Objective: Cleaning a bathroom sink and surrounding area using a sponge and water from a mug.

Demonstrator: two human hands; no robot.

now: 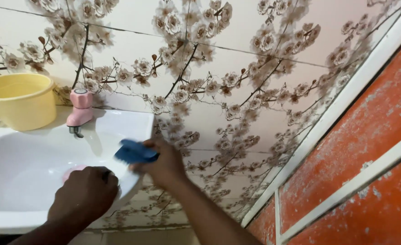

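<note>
Sink basin, glossy white ceramic with a rounded rim, takes up the lower left, its near edge cut off by our left hand. That hand curls over something pink inside the bowl; we cannot tell how its fingers sit. Our right hand wraps its fingers tightly round a blurred blue scrubbing brush at the basin's right rim. Behind stand a smooth yellow plastic bucket and a pink tap
</note>
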